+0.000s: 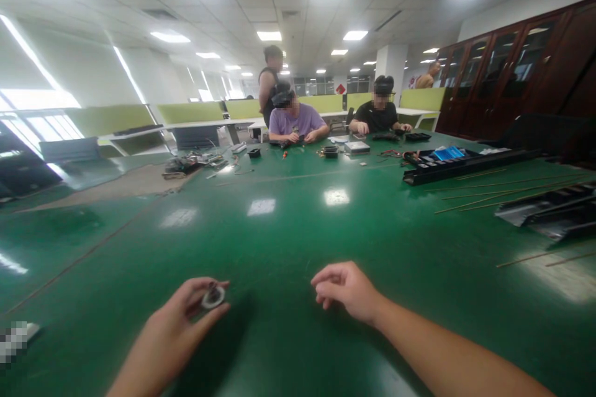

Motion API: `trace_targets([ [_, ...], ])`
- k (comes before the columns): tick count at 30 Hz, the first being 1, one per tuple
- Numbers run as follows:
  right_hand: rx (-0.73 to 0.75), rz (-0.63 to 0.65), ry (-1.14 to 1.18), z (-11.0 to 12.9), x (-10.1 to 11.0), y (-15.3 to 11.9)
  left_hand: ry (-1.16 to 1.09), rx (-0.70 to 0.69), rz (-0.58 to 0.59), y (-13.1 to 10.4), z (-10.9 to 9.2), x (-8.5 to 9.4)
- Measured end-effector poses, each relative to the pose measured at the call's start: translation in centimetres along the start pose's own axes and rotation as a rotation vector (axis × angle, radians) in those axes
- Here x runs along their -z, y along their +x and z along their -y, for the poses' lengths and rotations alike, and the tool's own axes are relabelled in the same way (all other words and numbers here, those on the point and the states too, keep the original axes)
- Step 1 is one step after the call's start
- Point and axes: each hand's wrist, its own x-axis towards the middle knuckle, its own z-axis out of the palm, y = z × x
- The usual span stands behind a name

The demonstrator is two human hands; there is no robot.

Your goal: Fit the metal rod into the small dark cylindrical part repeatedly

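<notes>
At the lower left, my left hand [179, 322] holds a small round part [213, 297] between thumb and fingers. The part has a pale rim and a dark middle; finer detail is blurred. It is held above the green table [279, 242]. My right hand [347, 290] is to the right of it, over the same surface, its fingers curled in and the thumb near the fingertips. Whether anything small is between those fingers is hidden. The two hands are apart.
Long black metal channels [465, 164] and thin rods [484, 200] lie at the right. A heap of parts [186, 164] is at the far left. Two people [295, 121] sit working across the table. A whitish object [18, 341] lies at the left edge.
</notes>
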Motion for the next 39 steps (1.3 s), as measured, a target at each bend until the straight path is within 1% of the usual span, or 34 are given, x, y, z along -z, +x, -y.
trace_targets([
  [2,0.045,-0.106,-0.056,-0.3,0.4,0.3,-0.168,-0.002,0.143,2.0,-2.6,-2.7],
  [4,0.07,-0.203,-0.145,-0.5,0.7,0.6,-0.26,-0.04,0.203,3.5,-5.1,-5.2],
  [6,0.079,-0.259,-0.218,-0.7,0.8,0.7,-0.297,-0.093,0.239,4.3,-6.9,-7.3],
  [8,0.08,-0.261,-0.25,-0.7,0.7,0.7,-0.298,-0.144,0.265,4.3,-7.6,-8.7],
  [11,0.076,-0.222,-0.282,-0.5,0.5,0.5,-0.25,-0.196,0.259,3.5,-6.9,-10.0],
  [13,0.073,-0.207,-0.304,-0.5,0.4,0.4,-0.217,-0.238,0.252,3.0,-5.9,-10.4],
  [16,0.068,-0.2,-0.346,-0.4,0.3,0.1,-0.2,-0.336,0.28,2.7,-5.0,-10.7],
  [18,0.079,-0.183,-0.404,-0.3,0.2,-0.1,-0.199,-0.394,0.3,2.6,-4.8,-11.0],
  [20,0.104,-0.16,-0.446,-0.1,0.2,-0.2,-0.195,-0.419,0.319,2.6,-5.0,-11.2],
  [22,0.124,-0.146,-0.465,0.1,0.1,-0.4,-0.193,-0.393,0.329,2.4,-5.3,-11.4],
  [26,0.118,-0.131,-0.5,0.4,-0.1,-0.5,-0.199,-0.302,0.338,2.1,-6.1,-11.2],
  [29,0.122,-0.128,-0.541,0.3,0.0,-0.6,-0.204,-0.295,0.332,2.0,-6.3,-11.0],
  [33,0.131,-0.128,-0.588,0.2,0.0,-0.7,-0.217,-0.289,0.295,2.1,-6.0,-11.1],
  [39,0.137,-0.116,-0.578,0.4,-0.1,-0.6,-0.224,-0.291,0.316,1.9,-6.1,-11.1],
])
